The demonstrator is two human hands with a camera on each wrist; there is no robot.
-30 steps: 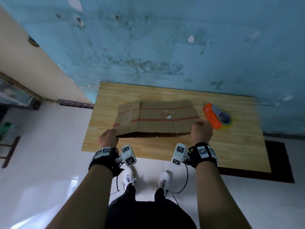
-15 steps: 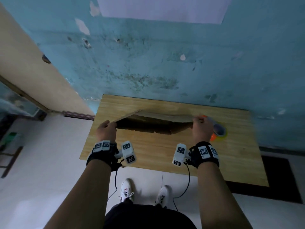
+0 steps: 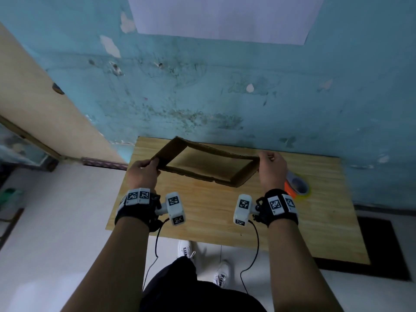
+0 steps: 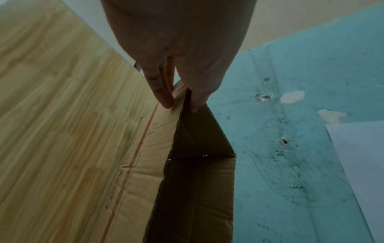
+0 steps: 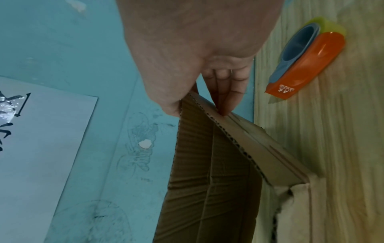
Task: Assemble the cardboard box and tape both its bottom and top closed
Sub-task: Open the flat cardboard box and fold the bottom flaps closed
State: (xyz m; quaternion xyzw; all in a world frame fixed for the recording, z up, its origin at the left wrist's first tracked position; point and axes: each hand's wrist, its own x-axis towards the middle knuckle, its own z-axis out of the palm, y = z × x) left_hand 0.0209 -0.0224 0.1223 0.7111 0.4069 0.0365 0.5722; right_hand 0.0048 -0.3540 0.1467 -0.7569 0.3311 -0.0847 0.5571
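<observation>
- Peeling blue wall (image 3: 225,97) rises right behind the wooden table (image 3: 202,221) you stand at, and you hold the cardboard box (image 3: 207,164) up over it between your two hands.
- Your left hand (image 3: 143,174) pinches the box's near left corner, thumb inside and fingers (image 4: 160,92) outside.
- Your right hand (image 3: 271,171) pinches the far right corner the same way, the cardboard edge caught between thumb and fingers (image 5: 228,97).
- The box is a skewed, open sleeve, not yet square; I judge that pushing the corners unevenly could crease a wall off its fold line, or tear a corner.
- Both grips are thin pinches, so a twist could pull one corner free and let the sleeve collapse flat.
- Just beyond your right wrist lies the orange tape dispenser (image 3: 296,186); lowering the box that way could knock it.
- The wall past your fingertips leaves little room to swing the flaps outward.
</observation>
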